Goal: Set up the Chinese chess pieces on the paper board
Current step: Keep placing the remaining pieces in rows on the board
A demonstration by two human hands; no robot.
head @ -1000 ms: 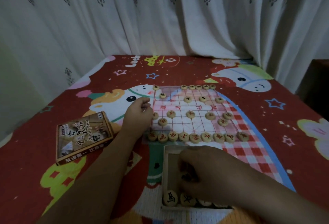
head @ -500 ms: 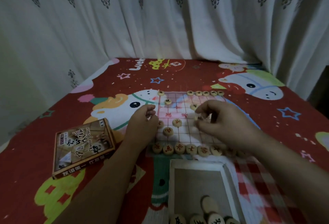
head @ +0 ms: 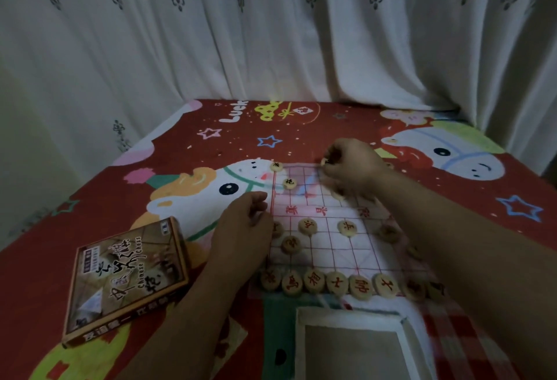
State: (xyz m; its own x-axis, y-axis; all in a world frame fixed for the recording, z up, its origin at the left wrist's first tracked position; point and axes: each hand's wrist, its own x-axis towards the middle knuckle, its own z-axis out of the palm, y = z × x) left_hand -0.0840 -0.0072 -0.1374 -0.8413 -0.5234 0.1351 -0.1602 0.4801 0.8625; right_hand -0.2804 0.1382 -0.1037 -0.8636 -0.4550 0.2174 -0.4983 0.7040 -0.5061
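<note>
- Paper board point(head: 331, 247) is laid flat on a red cartoon cloth point(head: 180, 153). The grid is printed in red.
- Near edge: a row of red pieces point(head: 337, 283) is set side by side, the discs touching or nearly so. The right end of the row is blurred and partly covered by the right forearm.
- Mid board: further red pieces are seen on the lines, two point(head: 307, 225) point(head: 347, 228) in one rank and one point(head: 291, 244) just nearer. Another at the right is too blurred to read.
- Far left corner: two black pieces point(head: 276, 166) point(head: 290, 183) are placed, one on the corner and one a step in and nearer.
- Right hand point(head: 349, 168) is reached across to the board's far edge. Its grip is narrow: a pale piece point(head: 326, 161) is pinched at the curled fingertips, just above the back line. Whether it touches the paper cannot be told.
- Left hand point(head: 244, 229) is rested at the board's left edge, overlapping it. Its grip is loosely curled and nothing is seen in it.
- Printed box point(head: 126, 280) is lying flat to the left of the board, apart from it.
- Open tray point(head: 301, 334) is placed just below the red row and is cut off by the bottom of the view.
- White curtain point(head: 271, 32) is hung behind.
</note>
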